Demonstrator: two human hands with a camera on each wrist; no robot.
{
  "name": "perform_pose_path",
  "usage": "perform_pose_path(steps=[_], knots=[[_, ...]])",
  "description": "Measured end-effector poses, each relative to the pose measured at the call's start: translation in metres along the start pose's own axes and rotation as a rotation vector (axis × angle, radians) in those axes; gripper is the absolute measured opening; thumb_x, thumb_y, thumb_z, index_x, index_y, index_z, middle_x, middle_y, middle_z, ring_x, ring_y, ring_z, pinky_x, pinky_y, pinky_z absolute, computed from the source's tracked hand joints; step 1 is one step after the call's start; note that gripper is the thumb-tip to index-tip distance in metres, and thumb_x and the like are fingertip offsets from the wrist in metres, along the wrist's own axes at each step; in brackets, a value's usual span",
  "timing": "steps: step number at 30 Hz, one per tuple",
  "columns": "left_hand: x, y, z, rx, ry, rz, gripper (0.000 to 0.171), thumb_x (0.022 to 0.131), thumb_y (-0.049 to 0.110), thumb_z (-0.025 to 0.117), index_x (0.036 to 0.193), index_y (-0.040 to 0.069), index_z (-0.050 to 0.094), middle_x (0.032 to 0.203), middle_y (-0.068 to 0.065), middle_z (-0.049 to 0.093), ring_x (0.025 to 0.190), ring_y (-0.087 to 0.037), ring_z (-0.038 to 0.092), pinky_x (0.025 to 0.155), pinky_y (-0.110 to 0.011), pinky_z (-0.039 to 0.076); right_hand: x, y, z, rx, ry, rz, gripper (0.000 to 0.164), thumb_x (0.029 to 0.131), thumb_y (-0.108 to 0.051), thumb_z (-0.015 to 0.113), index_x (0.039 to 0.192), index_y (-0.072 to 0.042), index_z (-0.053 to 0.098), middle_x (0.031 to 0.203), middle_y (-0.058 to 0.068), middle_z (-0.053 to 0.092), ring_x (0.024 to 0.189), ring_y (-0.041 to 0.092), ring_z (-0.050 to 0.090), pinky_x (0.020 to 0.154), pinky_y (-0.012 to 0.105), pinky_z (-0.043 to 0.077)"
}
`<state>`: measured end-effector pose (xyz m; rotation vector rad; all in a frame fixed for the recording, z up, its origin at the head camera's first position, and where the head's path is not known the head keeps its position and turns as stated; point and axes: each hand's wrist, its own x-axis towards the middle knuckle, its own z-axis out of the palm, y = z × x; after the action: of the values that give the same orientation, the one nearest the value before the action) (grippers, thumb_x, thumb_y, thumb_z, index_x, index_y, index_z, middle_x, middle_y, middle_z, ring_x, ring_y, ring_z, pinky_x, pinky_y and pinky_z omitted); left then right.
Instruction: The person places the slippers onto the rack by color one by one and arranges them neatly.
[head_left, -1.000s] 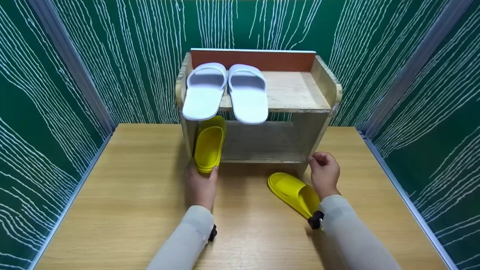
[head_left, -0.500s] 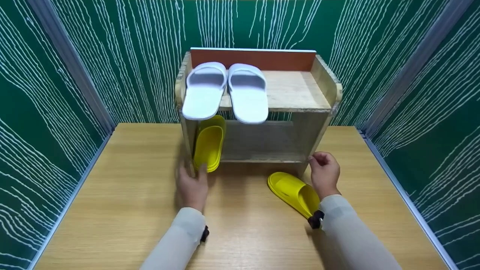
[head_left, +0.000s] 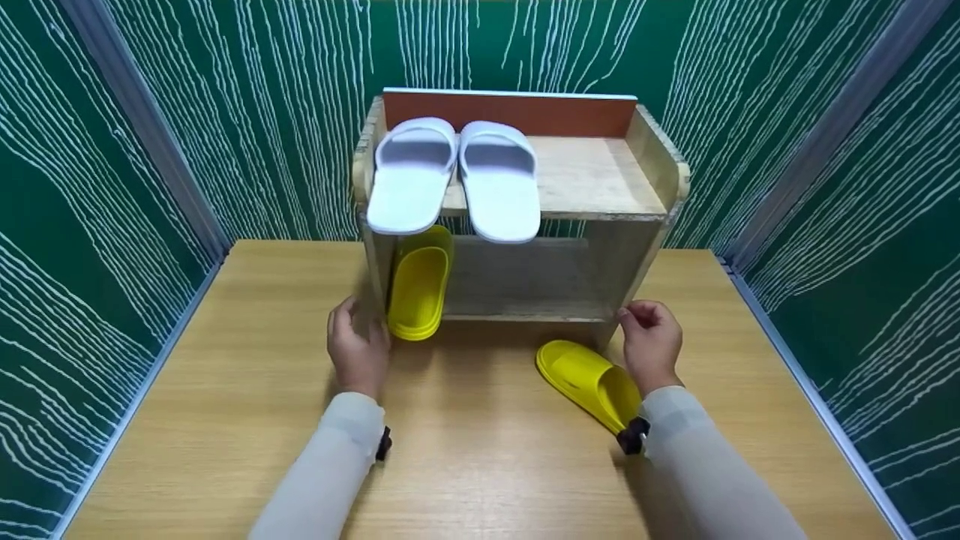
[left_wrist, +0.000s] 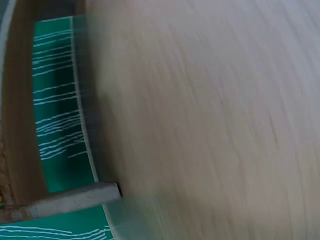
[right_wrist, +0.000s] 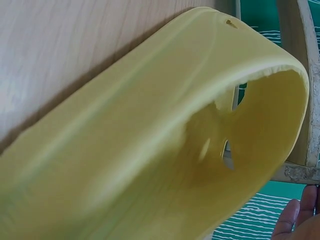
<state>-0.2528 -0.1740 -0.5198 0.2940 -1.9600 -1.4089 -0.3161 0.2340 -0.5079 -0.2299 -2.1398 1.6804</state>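
Note:
A yellow slipper [head_left: 418,292] lies toe inward at the left of the lower shelf of a small wooden shoe rack [head_left: 600,176]. Just outside the rack's left front side is my left hand [head_left: 358,351], fingers relaxed and holding nothing; its wrist view is blurred and the hand does not show there. My right hand [head_left: 651,343] has thumb and curled fingers at the rack's lower right front edge, pinching it. Beside that wrist the other yellow slipper [head_left: 581,379] rests on the table, toe toward the rack; it fills much of the right wrist view, with fingertips [right_wrist: 287,217] at lower right.
Two white slippers [head_left: 456,180] sit side by side on the left of the upper shelf, heels overhanging its front edge. Green walls [head_left: 285,112] with white lines enclose the wooden table [head_left: 480,450] behind and at both sides.
My left hand has let go of the heel of the shelved yellow slipper and moved left to the rack's left side. The right hand and the slippers have stayed in place.

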Motion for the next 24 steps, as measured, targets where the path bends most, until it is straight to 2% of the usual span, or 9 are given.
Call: perform_pose_path(steps=[5, 11, 18, 24], knots=[[0.005, -0.006, 0.001, 0.027, -0.072, 0.048, 0.033, 0.101, -0.004, 0.061, 0.134, -0.006, 0.057, 0.133, -0.02, 0.058, 0.132, -0.036, 0.055, 0.116, -0.05, 0.044, -0.001, 0.001, -0.001, 0.013, 0.001, -0.007, 0.019, 0.101, -0.011, 0.072, 0.114, 0.002, 0.068, 0.102, 0.004, 0.064, 0.094, 0.017, 0.058, 0.081, 0.016, 0.052], [0.007, -0.007, 0.0, 0.011, -0.106, -0.012, 0.031, 0.103, -0.003, 0.057, 0.134, -0.001, 0.057, 0.133, -0.015, 0.057, 0.133, -0.031, 0.054, 0.116, -0.05, 0.044, -0.001, 0.0, -0.002, -0.009, -0.03, 0.02, 0.021, 0.102, -0.016, 0.072, 0.117, -0.002, 0.068, 0.107, 0.006, 0.064, 0.099, 0.018, 0.059, 0.084, 0.016, 0.053], [0.009, -0.009, 0.007, 0.028, -0.091, 0.036, 0.02, 0.102, -0.003, 0.061, 0.122, -0.002, 0.062, 0.122, -0.018, 0.061, 0.121, -0.033, 0.058, 0.109, -0.051, 0.049, -0.008, -0.003, -0.01, -0.024, -0.052, 0.022, 0.028, 0.102, -0.019, 0.072, 0.124, -0.004, 0.067, 0.116, 0.009, 0.066, 0.103, 0.018, 0.06, 0.087, 0.013, 0.054], [0.01, -0.01, 0.013, 0.014, -0.061, 0.03, 0.012, 0.103, -0.002, 0.061, 0.115, -0.002, 0.063, 0.117, -0.018, 0.063, 0.115, -0.033, 0.06, 0.105, -0.053, 0.05, -0.021, -0.008, -0.025, -0.023, -0.069, 0.008, 0.034, 0.101, -0.024, 0.074, 0.128, -0.004, 0.067, 0.121, 0.009, 0.068, 0.105, 0.016, 0.062, 0.09, 0.012, 0.053]])
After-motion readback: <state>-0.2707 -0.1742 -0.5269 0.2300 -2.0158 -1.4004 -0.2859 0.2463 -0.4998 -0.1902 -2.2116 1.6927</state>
